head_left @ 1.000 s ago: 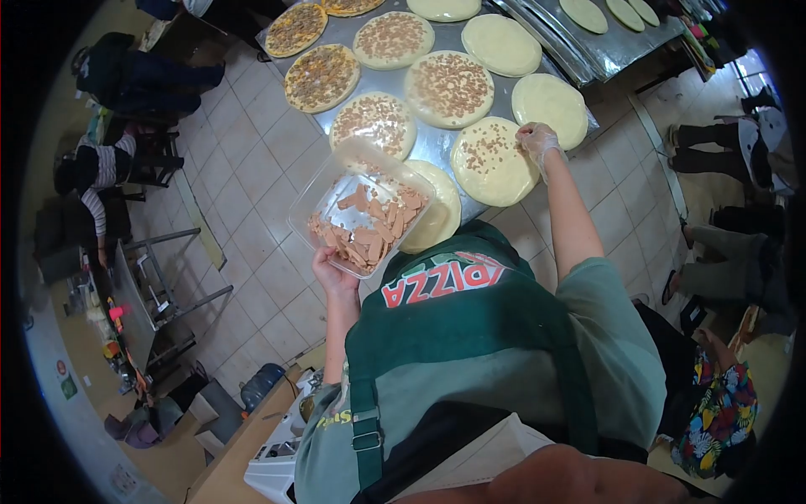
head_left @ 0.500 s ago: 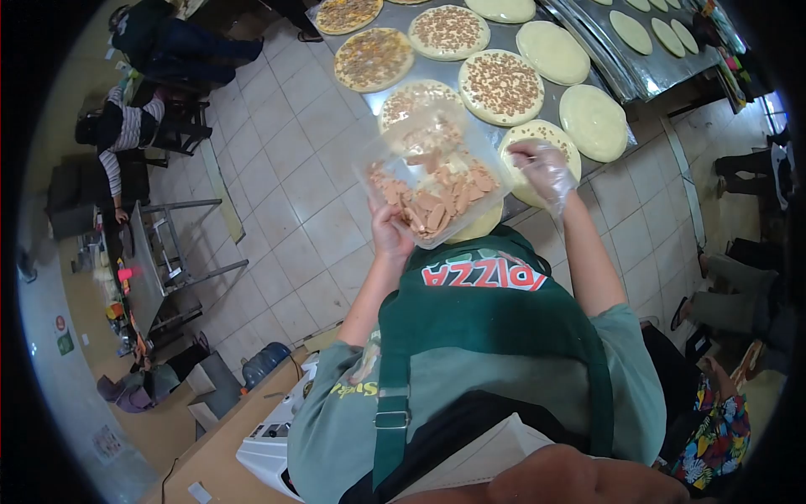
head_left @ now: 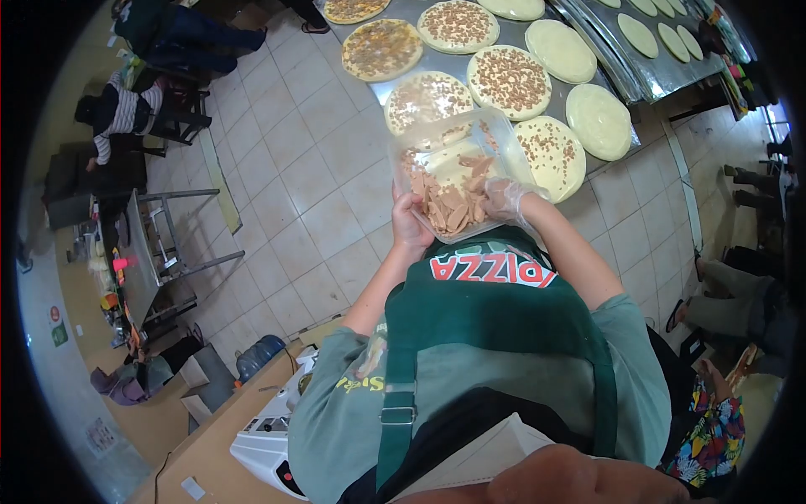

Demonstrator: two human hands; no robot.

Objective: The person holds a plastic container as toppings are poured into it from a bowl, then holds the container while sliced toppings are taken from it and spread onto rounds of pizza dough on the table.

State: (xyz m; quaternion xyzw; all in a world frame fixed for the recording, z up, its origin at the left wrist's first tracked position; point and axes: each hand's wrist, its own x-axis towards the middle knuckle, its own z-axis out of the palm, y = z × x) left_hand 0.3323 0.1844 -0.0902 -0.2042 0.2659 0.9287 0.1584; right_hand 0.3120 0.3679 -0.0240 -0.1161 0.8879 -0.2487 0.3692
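1. While a co-worker in a black-and-white striped top (head_left: 134, 109) was at the far left, a grey worktop with tubular metal legs (head_left: 141, 252) stood nearby, a small bright pink object (head_left: 124, 263) beside it.
2. Further right, a rounded blue plastic bottle (head_left: 260, 357) stood near a white, hard-cased appliance (head_left: 260, 454).
3. On the silver metal worktop (head_left: 441, 63), a round pizza with a browned, mottled topping (head_left: 382, 50) lay to the left of several paler rounds.
4. The bare left hand (head_left: 405, 220) had its fingers curled round the near left side of a clear rectangular plastic container (head_left: 508, 155), holding it tilted above the apron's lettering and partly over the near rounds.
5. Inside lay flat, pinkish-brown pieces (head_left: 449, 206), heaped mostly toward the near side.
6. The right hand (head_left: 504, 200), in a clear plastic glove, dipped into the container's right end among the pieces; whether its hidden fingertips were spread or pinching any, I cannot tell.
7. Below both hands was a dark green apron with red-and-white "PIZZA" lettering (head_left: 491, 315).
8. Just right of the container, a pale round dough base with scattered brown bits (head_left: 550, 160) lay near a plain cream-coloured round base (head_left: 598, 122).
9. At the far right was a multicoloured floral garment (head_left: 709, 433).
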